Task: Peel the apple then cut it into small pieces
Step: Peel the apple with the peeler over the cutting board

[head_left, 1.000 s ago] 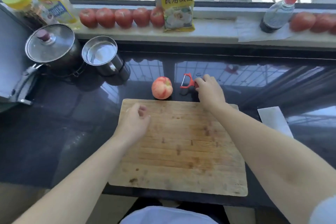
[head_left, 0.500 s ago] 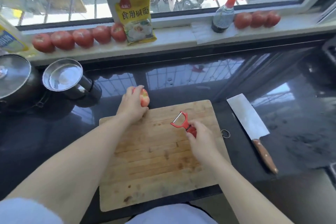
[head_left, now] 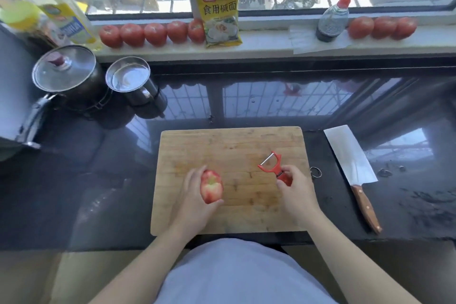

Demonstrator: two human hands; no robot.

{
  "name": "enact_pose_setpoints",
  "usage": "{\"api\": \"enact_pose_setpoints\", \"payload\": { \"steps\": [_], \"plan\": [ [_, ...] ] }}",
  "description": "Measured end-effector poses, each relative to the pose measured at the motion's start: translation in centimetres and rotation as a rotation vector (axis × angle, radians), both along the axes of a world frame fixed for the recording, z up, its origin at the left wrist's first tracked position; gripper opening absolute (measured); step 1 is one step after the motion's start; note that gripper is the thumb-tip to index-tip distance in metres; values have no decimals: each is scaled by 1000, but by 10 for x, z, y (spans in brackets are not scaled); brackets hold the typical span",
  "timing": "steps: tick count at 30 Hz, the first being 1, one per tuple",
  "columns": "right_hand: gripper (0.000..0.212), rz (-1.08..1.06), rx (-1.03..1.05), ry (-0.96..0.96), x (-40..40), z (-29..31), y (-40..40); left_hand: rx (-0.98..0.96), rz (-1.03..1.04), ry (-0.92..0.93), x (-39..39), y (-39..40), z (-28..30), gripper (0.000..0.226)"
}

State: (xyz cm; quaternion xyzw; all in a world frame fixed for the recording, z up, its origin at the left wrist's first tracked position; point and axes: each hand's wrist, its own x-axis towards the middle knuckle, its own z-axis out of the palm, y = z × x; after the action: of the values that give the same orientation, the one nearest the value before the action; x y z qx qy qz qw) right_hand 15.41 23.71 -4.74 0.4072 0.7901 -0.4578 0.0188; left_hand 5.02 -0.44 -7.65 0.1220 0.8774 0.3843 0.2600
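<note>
Holding apple (head_left: 211, 186) in your left hand (head_left: 195, 201) | right hand (head_left: 294, 189) grips peeler (head_left: 274, 164) | both just lifted over board (head_left: 229, 145) | peeling can begin

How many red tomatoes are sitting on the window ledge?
8. Five tomatoes in a row left of the yellow packet. Three right of the spray bottle. More may hide behind the packet.

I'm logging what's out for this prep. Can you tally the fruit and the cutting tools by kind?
Apple, held in the left hand: 1
Tomatoes on the sill, five left and three right: 8
Peeler, held in the right hand: 1
Cleaver: 1
Total: 11
</note>
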Motion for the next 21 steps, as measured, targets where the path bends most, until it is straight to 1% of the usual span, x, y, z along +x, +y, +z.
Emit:
{"api": "enact_pose_setpoints", "payload": {
  "steps": [2,5,8,11,13,16,19,21],
  "plan": [
    [29,7,6,11,2,2,5,-65,-72,44,4,-2,-7,98],
    [27,7,-5,47,4,9,15,-140,-109,93,2,-1,-5,99],
    [24,7,-3,51,6,13,25,-192,-128,84,4,1,5,107],
    [25,-2,4,38,11,10,35,-162,-84,35,7,-3,21,114],
    [28,0,18,18,15,8,41,-110,-39,18,7,-10,35,105],
    [29,8,30,-13,21,1,50,-68,51,31,8,-24,52,77],
    [25,41,35,-49,27,-10,55,-98,174,49,8,-45,59,52],
    [23,67,64,-70,29,-19,54,-143,236,52,9,-60,60,44]
  ]
}}
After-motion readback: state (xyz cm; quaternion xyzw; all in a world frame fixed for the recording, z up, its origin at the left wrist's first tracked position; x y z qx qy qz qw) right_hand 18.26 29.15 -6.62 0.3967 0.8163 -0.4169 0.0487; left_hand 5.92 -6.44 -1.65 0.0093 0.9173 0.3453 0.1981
